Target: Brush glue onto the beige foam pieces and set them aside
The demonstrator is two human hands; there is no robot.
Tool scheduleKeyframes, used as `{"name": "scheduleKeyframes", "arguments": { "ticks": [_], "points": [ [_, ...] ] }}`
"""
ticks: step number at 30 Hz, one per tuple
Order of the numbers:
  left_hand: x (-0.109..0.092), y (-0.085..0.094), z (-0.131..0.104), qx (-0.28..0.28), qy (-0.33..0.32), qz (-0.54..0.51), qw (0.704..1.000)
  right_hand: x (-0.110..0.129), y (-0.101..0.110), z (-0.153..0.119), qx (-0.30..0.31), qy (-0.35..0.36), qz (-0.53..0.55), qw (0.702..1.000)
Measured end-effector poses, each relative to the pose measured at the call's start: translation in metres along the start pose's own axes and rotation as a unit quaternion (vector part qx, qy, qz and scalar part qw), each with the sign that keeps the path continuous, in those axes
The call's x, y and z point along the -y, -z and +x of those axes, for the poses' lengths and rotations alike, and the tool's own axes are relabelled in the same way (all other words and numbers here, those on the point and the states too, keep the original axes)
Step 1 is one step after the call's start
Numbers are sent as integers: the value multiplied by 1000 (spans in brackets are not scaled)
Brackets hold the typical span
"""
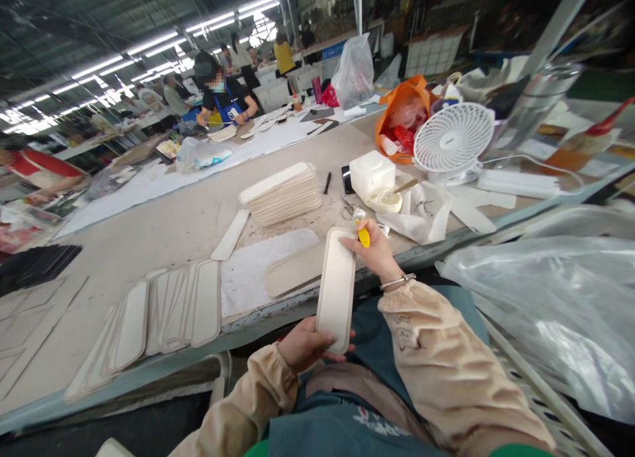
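A long off-white panel with rounded corners (337,288) is held up over the table's front edge. Its lower end is gripped by my left hand (310,343), thumb on the face. My right hand (374,245) pinches a small yellow-handled tool (364,233) beside the panel's upper right corner, its fingers also touching that corner. Behind them stands a tall stack of similar panels (285,196). More panels (183,305) lie fanned out along the front edge at the left, and a single narrow piece (231,235) rests between the two groups.
Scissors (348,209), a white container (373,179), a white fan (454,139), an orange bag (404,116) and a clear bottle (540,103) stand behind and to the right. Plastic sheeting (550,311) covers the right side. A person in a blue apron (225,100) works across the table.
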State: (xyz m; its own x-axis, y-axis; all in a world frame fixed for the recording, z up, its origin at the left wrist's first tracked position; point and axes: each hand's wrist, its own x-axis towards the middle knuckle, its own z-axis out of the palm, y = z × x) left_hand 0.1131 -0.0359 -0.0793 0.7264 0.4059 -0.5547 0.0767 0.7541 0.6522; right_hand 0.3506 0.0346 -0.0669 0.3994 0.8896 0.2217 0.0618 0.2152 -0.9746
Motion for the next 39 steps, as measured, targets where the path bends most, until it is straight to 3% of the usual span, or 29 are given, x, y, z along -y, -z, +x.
{"name": "scheduleKeyframes", "arguments": {
  "ticks": [15,22,27,33,36,39],
  "points": [
    [5,7,3,-29,-18,29,999,0,-1,-2,-1,14,-9,1000],
    [1,21,-10,-99,-62,61,991,-1,-1,-1,-29,4,18,999],
    [-7,40,-25,-186,-126,80,971,3,-4,-2,-51,-4,22,998],
    [-40,74,-35,-254,-147,152,944,0,-10,-2,-39,12,-29,999],
    [-74,84,-41,-281,-165,145,934,5,-18,12,-40,21,-65,997],
    [-119,90,-47,-250,-204,94,942,20,-31,41,-32,29,-79,996]
  ]
}}
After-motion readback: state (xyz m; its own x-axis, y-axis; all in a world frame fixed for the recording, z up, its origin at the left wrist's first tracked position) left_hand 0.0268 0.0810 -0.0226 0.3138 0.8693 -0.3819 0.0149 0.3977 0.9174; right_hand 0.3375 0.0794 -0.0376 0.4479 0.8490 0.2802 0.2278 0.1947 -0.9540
